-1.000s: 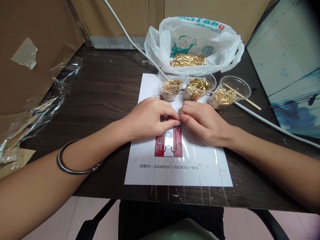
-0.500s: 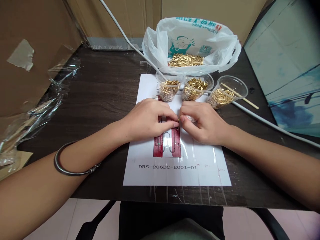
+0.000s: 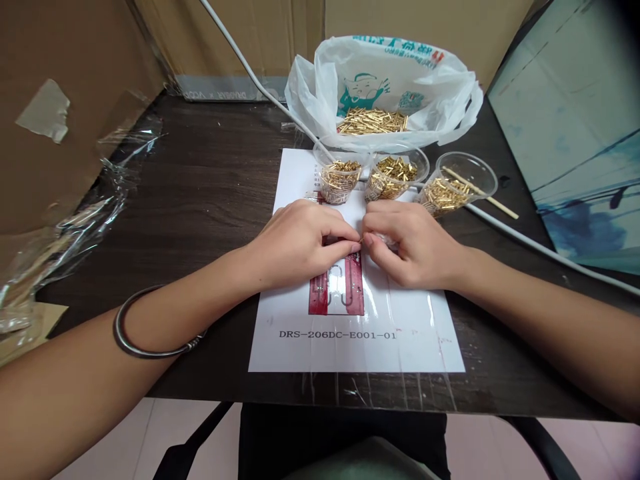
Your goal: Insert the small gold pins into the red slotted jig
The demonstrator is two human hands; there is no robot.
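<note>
Above the printed paper sheet [image 3: 295,350], my two hands meet fingertip to fingertip. My left hand [image 3: 300,243] is closed in a pinch on a small golden metal pin [image 3: 361,241], mostly hidden by the fingers. From the other side, my right hand [image 3: 415,243] pinches at the same pin with thumb and curled forefinger. A bit of something clear and shiny shows inside the right hand's curl; what it is I cannot tell. Under my left hand lies the sheet's red and white printed picture [image 3: 354,293], partly covered.
Three clear plastic cups, a left one [image 3: 340,183], a middle one [image 3: 393,180] and a tilted right one [image 3: 450,187], hold golden metal pieces. A thin wooden stick [image 3: 503,208] leans in the right cup. Behind stands a white plastic bag [image 3: 310,100] of longer golden pins. A white cable [image 3: 555,253] crosses the table.
Both hands stay together at almost the same spot, with only slight finger movement around the pin. The whole view has shifted a little.
</note>
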